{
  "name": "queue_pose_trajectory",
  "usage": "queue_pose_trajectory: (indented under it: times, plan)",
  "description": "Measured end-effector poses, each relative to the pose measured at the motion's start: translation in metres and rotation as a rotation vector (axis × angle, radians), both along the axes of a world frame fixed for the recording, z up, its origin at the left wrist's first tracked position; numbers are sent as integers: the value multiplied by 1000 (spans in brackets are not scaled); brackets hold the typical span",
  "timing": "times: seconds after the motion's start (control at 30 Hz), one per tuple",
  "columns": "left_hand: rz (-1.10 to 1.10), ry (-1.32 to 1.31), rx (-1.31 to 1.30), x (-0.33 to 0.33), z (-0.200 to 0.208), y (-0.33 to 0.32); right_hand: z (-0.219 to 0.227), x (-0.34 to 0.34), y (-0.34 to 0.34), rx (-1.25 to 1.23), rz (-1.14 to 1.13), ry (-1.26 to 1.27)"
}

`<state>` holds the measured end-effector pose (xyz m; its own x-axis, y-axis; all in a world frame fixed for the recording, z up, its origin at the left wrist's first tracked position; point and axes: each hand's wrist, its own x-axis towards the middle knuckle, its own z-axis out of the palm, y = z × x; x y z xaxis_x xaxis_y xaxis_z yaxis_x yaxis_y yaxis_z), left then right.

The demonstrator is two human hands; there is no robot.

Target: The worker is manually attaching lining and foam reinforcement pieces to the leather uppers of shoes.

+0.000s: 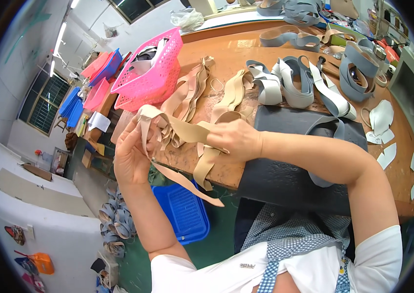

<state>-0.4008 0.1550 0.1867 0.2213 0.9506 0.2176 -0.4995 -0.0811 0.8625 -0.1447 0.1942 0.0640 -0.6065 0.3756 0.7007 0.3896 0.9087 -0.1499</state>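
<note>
A tan strip of leather-like material (187, 131) stretches between my two hands over the table's near left edge. My left hand (131, 154) is closed around its folded end, and a thin pinkish tail (190, 183) hangs below. At the strip's other end, my right hand (238, 139) grips it with curled fingers. Bundles of pinkish-beige strips (195, 90) and tan strips (231, 95) lie just beyond my hands. Under my right forearm is a black mat (270, 178), where a looped grey strip (334, 127) is partly hidden by the arm.
A pink basket (163, 80) holding dark and white pieces stands at the table's far left. Folded grey and white strips (295, 93) and a grey coil (353, 73) sit farther back. White cut pieces (382, 117) lie at right. A blue basket (182, 210) is below the table edge.
</note>
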Motion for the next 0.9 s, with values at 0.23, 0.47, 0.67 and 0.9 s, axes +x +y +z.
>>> queue_pose_trajectory:
  times: [0.23, 0.47, 0.67, 0.9]
  plan:
    - [-18, -6, -26, 11, 8, 7, -40, 0, 7, 65, -109, -111]
    - [-44, -474, 239, -35, 58, 44, -72, 27, 12, 134, 15, -653]
    - [31, -224, 175, -7, 84, 61, -44, 33, 24, -133, -173, -779]
    - [-320, -526, 400, -33, 143, 77, -26, 48, 56, -394, -350, -890]
